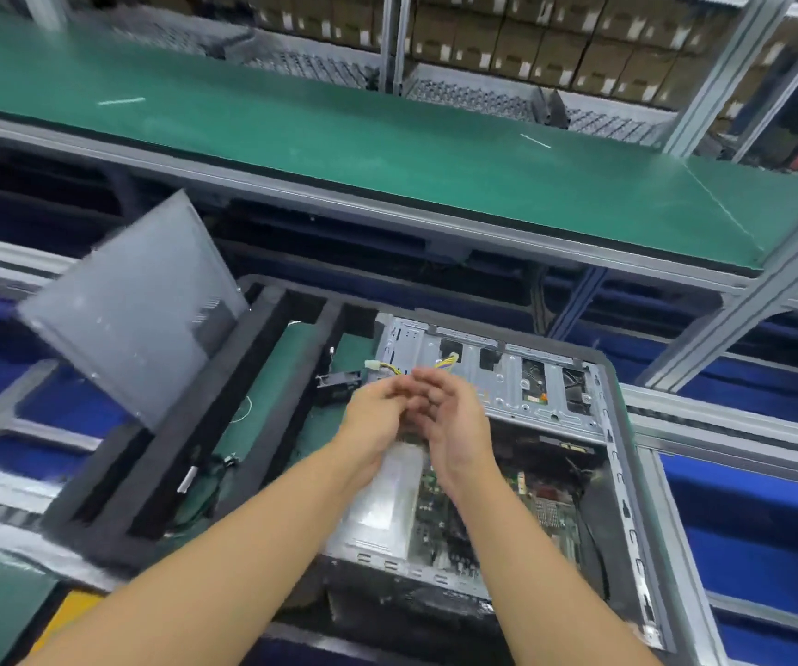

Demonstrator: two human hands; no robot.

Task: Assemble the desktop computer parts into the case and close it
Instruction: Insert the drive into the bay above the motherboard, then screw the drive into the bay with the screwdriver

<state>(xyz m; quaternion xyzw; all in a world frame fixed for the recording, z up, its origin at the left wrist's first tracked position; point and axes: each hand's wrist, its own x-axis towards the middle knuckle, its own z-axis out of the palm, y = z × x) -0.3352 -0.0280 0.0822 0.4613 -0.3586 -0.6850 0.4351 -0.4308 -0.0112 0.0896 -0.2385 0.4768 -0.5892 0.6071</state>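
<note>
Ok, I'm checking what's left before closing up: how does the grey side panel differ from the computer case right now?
The side panel stands tilted, left of the computer case, which lies flat on its side. The panel is a thin sheet with a vent patch; the case is an open box showing its circuit board and drive cage. Both are grey metal.

The left hand (377, 411) and right hand (457, 427) met over the open case (620, 473), which lay at the tray's (214, 411) right side. Blur hid what the fingers did. Yellow wires (449, 361) poked out just past them. A panel (133, 319) leaned at the tray's far left corner.
</note>
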